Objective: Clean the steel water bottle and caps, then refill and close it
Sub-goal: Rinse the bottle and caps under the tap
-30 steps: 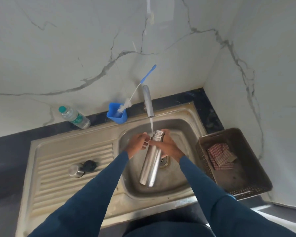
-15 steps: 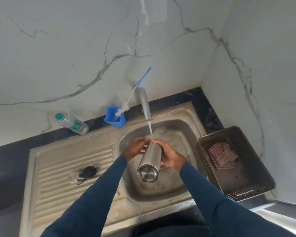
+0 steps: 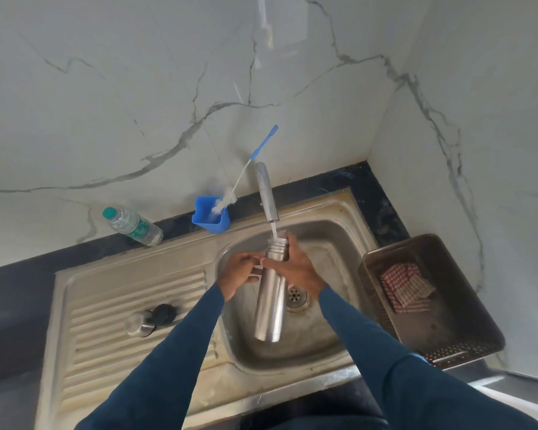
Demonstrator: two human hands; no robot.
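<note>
The steel water bottle stands upright over the sink basin, its open mouth right under the running tap. My right hand grips the bottle's neck. On the bottle's left side, my left hand has its fingers curled against the upper body. A steel cap and a black cap lie side by side on the ribbed drainboard.
A blue holder with a blue-handled bottle brush stands behind the sink. A plastic water bottle lies on the dark counter. To the right, a dark perforated basket holds a checked cloth.
Half a second ago the bottle was tipped with its base toward me. It now stands mouth up under the stream again, still in both hands.
</note>
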